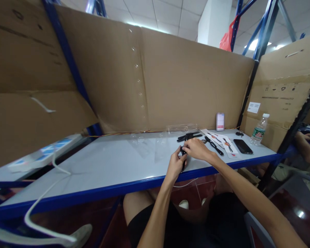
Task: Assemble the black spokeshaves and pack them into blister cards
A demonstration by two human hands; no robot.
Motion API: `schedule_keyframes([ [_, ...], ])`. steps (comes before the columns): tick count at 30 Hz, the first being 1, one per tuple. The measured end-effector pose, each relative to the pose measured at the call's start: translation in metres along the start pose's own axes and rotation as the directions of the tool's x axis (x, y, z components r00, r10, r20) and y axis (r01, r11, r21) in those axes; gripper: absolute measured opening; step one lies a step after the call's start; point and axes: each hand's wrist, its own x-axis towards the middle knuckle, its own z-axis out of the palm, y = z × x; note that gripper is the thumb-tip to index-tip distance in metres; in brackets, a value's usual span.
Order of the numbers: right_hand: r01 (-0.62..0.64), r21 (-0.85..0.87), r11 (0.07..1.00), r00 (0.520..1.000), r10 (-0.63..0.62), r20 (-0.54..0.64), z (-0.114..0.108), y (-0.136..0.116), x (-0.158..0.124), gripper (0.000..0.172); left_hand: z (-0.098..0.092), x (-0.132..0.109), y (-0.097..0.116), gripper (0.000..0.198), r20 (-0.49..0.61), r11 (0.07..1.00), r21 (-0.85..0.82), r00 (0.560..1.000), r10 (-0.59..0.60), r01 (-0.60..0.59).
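Observation:
Close to the table's front edge, my left hand [176,163] is closed around a slim black object [183,167], one end pointing down past my fingers. My right hand [195,148] meets it from above, fingers pinched on the upper part of the same object. My fingers cover most of it, so its exact kind does not show. Just beyond my hands lie several long black pieces [182,138]. Right of my right hand is a black long-handled tool [214,146], beside printed cards [228,147] that picture a similar dark-handled tool.
Clear plastic sleeves [160,148] lie left of my hands. To the right are a black phone [243,146], keys [239,133], a water bottle [259,131] and a propped-up phone [220,122]. Cardboard [186,82] walls the table [98,165]. A white cable [57,164] hangs at left.

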Motion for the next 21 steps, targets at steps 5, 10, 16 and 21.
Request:
schedule_keyframes([
  [5, -0.018, 0.474, 0.881, 0.954, 0.157, -0.255, 0.003, 0.01, 0.003, 0.026, 0.004, -0.005, 0.005, 0.093, -0.056, 0.996, -0.033, 0.995, 0.086, -0.088],
  [10, 0.0, 0.64, 0.768, 0.878, 0.306, -0.367, 0.007, 0.018, -0.012, 0.027, 0.007, -0.013, 0.011, 0.093, -0.067, 0.984, -0.056, 0.984, 0.163, -0.167],
  [16, -0.054, 0.732, 0.679, 0.92, 0.32, -0.229, 0.019, 0.019, -0.015, 0.029, 0.007, -0.018, 0.011, 0.091, -0.043, 0.975, -0.059, 0.977, 0.21, -0.213],
  [21, -0.009, 0.786, 0.618, 0.94, 0.274, -0.205, 0.024, 0.014, -0.011, 0.029, 0.008, -0.021, 0.01, 0.089, -0.008, 0.964, -0.002, 0.963, 0.268, -0.268],
])
